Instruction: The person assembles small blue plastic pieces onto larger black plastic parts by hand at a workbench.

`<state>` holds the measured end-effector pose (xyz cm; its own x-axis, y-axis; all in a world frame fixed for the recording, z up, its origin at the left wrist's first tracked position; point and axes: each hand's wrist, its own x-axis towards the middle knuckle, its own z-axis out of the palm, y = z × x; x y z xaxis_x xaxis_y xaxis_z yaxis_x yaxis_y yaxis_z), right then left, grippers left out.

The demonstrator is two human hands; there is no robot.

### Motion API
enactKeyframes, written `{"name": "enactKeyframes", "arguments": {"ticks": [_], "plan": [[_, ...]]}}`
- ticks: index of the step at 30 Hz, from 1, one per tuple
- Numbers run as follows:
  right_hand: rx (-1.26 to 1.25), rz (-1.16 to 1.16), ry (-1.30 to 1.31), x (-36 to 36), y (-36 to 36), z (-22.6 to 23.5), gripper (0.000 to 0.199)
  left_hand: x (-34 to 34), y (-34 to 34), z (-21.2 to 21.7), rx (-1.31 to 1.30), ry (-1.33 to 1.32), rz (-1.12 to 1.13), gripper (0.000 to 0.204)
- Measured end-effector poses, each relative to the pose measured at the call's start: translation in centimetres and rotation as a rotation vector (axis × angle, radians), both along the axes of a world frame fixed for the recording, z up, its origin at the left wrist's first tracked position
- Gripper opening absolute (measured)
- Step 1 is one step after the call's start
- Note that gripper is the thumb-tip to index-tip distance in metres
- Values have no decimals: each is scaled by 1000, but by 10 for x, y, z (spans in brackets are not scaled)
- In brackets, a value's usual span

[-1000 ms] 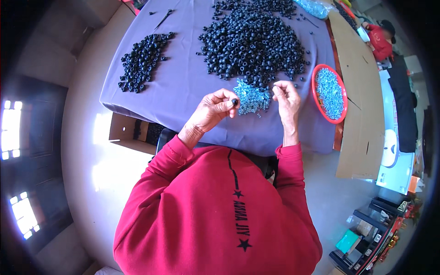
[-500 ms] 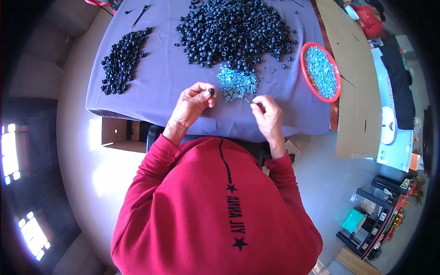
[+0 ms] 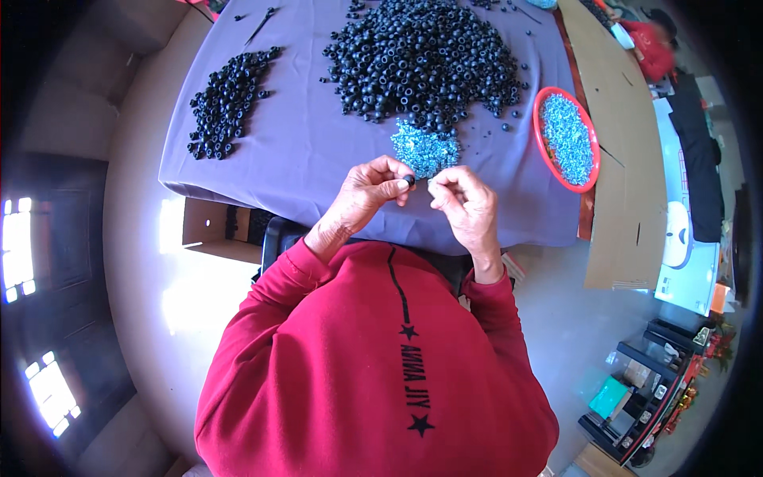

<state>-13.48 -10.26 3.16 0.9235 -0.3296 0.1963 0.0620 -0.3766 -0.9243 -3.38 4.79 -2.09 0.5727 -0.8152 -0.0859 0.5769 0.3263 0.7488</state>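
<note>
Between thumb and fingertips of my left hand (image 3: 366, 195), closed, is a small round black hollow piece (image 3: 409, 180). My right hand (image 3: 467, 205) is pinched just beside it; something tiny and pale shows at its fingertips, too small to name. Both hands are over the near part of the cloth-covered table (image 3: 302, 111). Just beyond them lies a small pile of shiny light-blue bits (image 3: 425, 149). It touches the front of a large heap of black hollow pieces (image 3: 421, 60). A smaller group of similar black pieces (image 3: 226, 103) spreads at the left.
At the right edge, a red oval tray (image 3: 583, 188) holds more blue bits (image 3: 567, 137). A cardboard sheet (image 3: 628, 183) lies beyond it. A thin dark tool (image 3: 259, 25) rests at the far left. Under the table stands a cardboard box (image 3: 205, 226). Another person (image 3: 653, 49) appears far right.
My hands have come together: the left, with the black piece, moved right toward the right hand's fingertips. The whole view has shifted slightly.
</note>
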Motion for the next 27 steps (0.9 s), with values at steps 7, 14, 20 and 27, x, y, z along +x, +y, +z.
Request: {"name": "enactKeyframes", "arguments": {"ticks": [7,14,20,27], "plan": [[-138,119,38,5,5,17,11,-3,5,10,39,-142,-27,17],[-279,240,55,10,-1,30,15,0,8,20,108,-271,-66,16],[136,336,183,20,-15,12,19,-2,7,19,-32,-46,-125,14],[584,119,34,16,-19,-14,20,-5,2,27,-247,269,-143,13]]}}
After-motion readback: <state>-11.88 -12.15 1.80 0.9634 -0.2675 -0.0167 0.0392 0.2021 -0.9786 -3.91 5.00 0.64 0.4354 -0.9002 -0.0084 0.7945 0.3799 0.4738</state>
